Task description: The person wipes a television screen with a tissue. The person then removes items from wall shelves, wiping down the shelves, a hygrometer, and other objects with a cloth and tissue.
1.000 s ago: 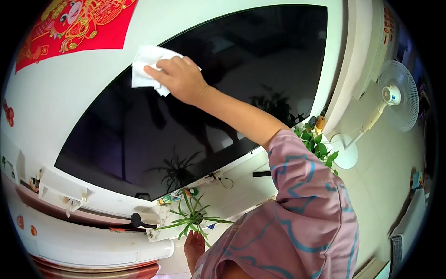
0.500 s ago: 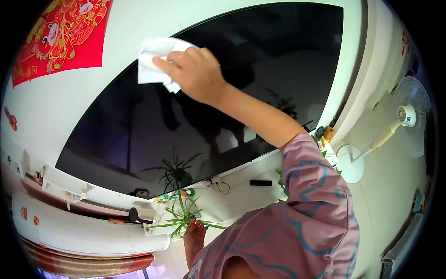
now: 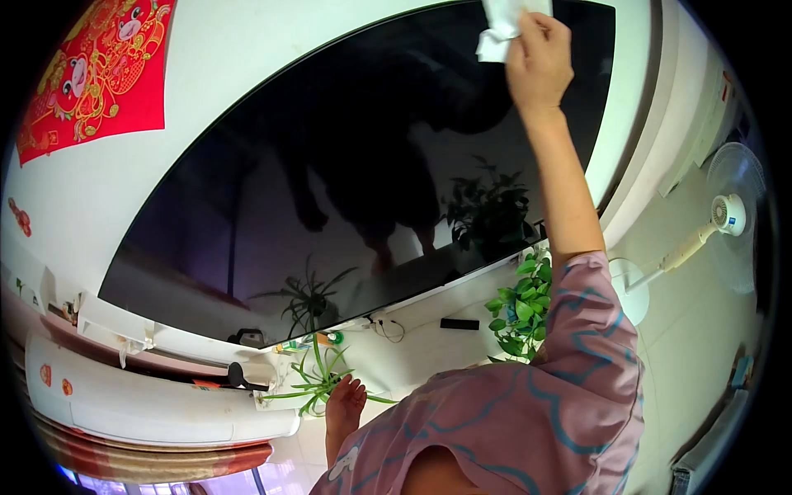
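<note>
At the top edge of the view my right hand [image 3: 540, 66] is closed on a folded white paper towel [image 3: 497, 41]. The towel lies against the upper right part of a large black television screen [image 3: 363, 165], and the view's edge cuts off some of it. My left hand [image 3: 345, 406] hangs low in front of me, fingers loosely curled and holding nothing visible. Just beside and behind it are the long leaves of a spider plant [image 3: 318, 378].
A leafy green plant [image 3: 521, 313] stands below the screen, near my right arm. On the white surface lies a black bar-shaped object [image 3: 459, 324], with a cable [image 3: 392, 330] close by. A standing fan [image 3: 726, 214] is at the right, a white air conditioner [image 3: 157, 404] lower left.
My right hand has swept with the paper towel from the screen's upper left edge to its upper right. The left hand has barely moved. The leafy plant now shows more fully.
</note>
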The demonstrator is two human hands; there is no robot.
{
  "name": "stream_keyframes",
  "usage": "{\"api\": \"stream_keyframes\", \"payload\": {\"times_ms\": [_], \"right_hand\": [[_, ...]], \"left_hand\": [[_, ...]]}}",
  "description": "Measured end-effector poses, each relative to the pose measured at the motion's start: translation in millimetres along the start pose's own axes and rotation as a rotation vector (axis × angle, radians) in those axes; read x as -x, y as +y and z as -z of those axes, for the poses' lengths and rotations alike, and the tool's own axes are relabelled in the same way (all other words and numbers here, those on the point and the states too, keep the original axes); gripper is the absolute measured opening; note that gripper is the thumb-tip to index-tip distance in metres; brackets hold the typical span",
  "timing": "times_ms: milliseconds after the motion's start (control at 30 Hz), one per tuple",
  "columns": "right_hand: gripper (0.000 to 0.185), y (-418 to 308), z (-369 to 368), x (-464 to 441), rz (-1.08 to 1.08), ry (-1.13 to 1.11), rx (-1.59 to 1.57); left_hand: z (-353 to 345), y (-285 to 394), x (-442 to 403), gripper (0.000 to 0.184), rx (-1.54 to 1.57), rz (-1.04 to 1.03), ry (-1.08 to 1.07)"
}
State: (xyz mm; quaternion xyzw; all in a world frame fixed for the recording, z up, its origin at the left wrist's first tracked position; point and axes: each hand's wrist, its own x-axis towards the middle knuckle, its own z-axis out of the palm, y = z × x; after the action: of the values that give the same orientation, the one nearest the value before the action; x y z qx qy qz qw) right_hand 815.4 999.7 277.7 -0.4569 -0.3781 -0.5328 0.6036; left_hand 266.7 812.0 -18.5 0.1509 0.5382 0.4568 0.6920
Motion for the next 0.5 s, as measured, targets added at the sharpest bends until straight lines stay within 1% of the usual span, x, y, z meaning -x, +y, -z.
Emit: {"api": "stream_keyframes", "payload": {"times_ms": [100, 167, 200, 233, 267, 300, 367, 400, 433, 500], "right_hand": [[0.031, 54.7, 7.5, -0.6, -0.108, -0.028, 0.105], [0.029, 93.6, 8.6, 2.0, -0.081, 0.014, 0.163], [0.029, 96.9, 13.2, 1.2, -0.216, -0.003, 0.168], [0.03, 104.3, 12.7, 2.7, -0.315, 0.045, 0.158], [0.031, 107.5, 12.7, 4.8, -0.402, 0.059, 0.155], [0.033, 108.3, 13.4, 6.6, -0.489, 0.073, 0.151], [0.035, 106.5, 9.4, 11.7, -0.577, 0.017, 0.185], [0.031, 100.1, 2.2, 16.0, -0.58, 0.079, 0.14], [0.03, 78.4, -2.2, 16.7, -0.571, 0.146, 0.086], [0.028, 33.1, -7.7, 19.5, -0.445, 0.113, 0.147]], "left_hand": [[-3.9, 1.1, -4.7, 0.028, -0.01, 0.019, -0.005], [-5.2, 2.0, -5.7, 0.027, -0.026, 0.025, -0.001], [-5.5, 2.2, -4.5, 0.026, -0.017, 0.025, -0.024], [-6.6, 2.7, -3.8, 0.026, -0.007, 0.026, -0.049], [-7.8, 3.8, -2.3, 0.025, -0.024, 0.045, -0.003], [-6.5, 3.6, -2.1, 0.025, -0.028, 0.047, -0.009], [0.7, 2.7, -2.0, 0.025, -0.015, 0.036, -0.013], [5.2, 3.2, -4.0, 0.026, 0.0, 0.048, -0.015], [8.2, 4.3, -3.3, 0.026, -0.006, 0.049, -0.021], [11.9, 7.1, 1.3, 0.026, -0.057, 0.027, 0.005]]}}
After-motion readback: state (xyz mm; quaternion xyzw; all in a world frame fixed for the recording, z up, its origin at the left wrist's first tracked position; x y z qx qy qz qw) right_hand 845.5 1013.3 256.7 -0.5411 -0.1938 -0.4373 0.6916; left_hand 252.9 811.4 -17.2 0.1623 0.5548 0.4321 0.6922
